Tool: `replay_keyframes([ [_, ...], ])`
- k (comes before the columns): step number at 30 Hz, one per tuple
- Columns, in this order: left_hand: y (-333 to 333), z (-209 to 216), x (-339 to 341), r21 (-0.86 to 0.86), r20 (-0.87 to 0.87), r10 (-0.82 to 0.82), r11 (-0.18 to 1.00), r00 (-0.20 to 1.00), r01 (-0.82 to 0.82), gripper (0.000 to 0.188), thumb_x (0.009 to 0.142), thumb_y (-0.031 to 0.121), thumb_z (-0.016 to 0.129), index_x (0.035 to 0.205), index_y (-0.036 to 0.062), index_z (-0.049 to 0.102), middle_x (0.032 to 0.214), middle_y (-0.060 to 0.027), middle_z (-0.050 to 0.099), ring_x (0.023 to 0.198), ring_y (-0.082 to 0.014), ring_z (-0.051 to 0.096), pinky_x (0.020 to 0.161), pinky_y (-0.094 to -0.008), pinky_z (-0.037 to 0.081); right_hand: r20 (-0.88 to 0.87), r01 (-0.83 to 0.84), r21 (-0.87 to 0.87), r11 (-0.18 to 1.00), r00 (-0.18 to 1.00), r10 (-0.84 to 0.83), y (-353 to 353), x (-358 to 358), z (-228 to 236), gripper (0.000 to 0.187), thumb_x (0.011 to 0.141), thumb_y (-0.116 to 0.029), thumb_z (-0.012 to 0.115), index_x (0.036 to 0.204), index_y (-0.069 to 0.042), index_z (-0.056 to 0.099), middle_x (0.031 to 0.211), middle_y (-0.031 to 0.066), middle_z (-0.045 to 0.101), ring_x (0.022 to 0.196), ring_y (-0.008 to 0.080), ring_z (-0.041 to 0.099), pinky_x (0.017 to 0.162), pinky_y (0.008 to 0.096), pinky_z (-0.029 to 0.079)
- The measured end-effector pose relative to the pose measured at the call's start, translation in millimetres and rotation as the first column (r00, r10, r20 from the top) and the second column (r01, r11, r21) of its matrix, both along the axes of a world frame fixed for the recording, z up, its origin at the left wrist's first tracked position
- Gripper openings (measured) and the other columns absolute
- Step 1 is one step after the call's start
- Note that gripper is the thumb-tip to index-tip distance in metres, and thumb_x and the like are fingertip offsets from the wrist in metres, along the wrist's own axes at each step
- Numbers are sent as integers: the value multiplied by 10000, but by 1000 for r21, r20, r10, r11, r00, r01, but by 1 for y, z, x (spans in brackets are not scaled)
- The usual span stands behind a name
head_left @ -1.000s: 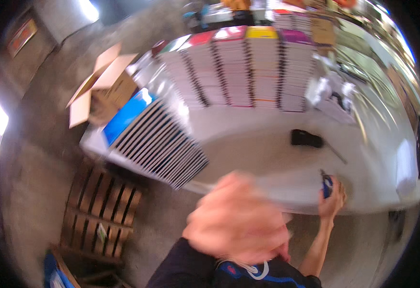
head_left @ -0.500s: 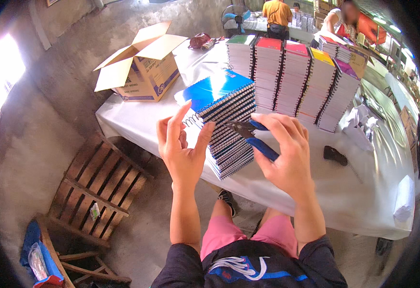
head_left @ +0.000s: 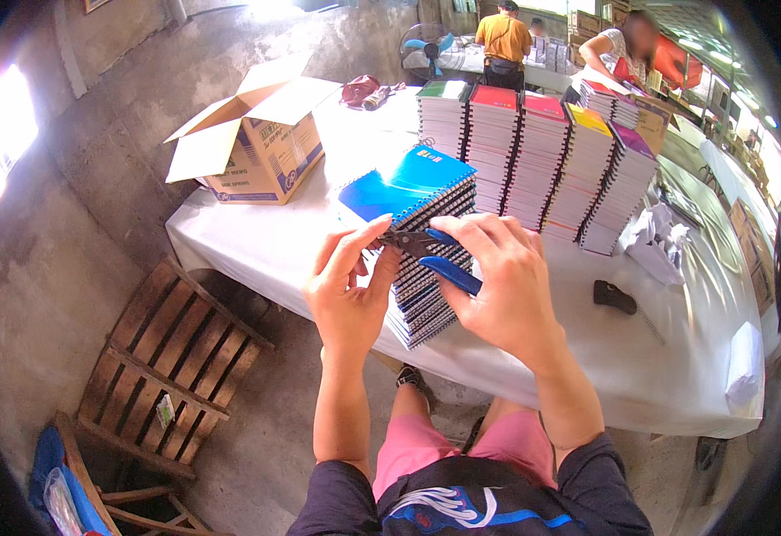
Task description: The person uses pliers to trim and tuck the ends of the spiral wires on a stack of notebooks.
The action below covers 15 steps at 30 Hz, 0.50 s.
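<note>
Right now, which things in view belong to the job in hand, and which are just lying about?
In use, apparently:
blue-handled pliers, in the right grip
blue notebook stack, near left grip

Lying about, apparently:
open cardboard box
dark red bundle
small black object
crumpled white paper

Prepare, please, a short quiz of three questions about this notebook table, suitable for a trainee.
1. Which hand grips the blue-handled pliers?
2. True or false: the open cardboard box stands to the left of the blue-topped stack.
3. Fill in: the leftmost stack lined up behind the blue-topped stack has a ____ top cover.

Key: 1. The right hand. 2. True. 3. Green.
</note>
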<state>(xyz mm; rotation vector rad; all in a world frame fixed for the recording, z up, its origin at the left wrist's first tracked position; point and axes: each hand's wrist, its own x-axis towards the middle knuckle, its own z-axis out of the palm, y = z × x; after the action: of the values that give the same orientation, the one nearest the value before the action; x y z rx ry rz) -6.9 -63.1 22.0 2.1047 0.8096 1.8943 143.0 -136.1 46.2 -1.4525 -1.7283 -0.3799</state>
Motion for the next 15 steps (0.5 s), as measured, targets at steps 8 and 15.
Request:
replay_keyframes([
  [8,-7,9,-5,-66,-76,35,997,997,-40,322,715,-3,715,1023,88,684,795,-42,620,549,-64,486,494,-204,408,121,60,-36,998,991,-55,-3,2,5,408,658,-221,714,1045,-131,618,857,73,605,784,254,605,656,386,477],
  [15,-7,16,-3,-103,-94,41,993,995,-51,333,676,-15,738,991,88,702,746,-15,601,581,-52,477,504,-184,383,-23,4,-93,996,1000,-6,-1,5,-2,351,674,-195,697,1009,-112,634,845,101,624,798,259,629,678,371,505],
])
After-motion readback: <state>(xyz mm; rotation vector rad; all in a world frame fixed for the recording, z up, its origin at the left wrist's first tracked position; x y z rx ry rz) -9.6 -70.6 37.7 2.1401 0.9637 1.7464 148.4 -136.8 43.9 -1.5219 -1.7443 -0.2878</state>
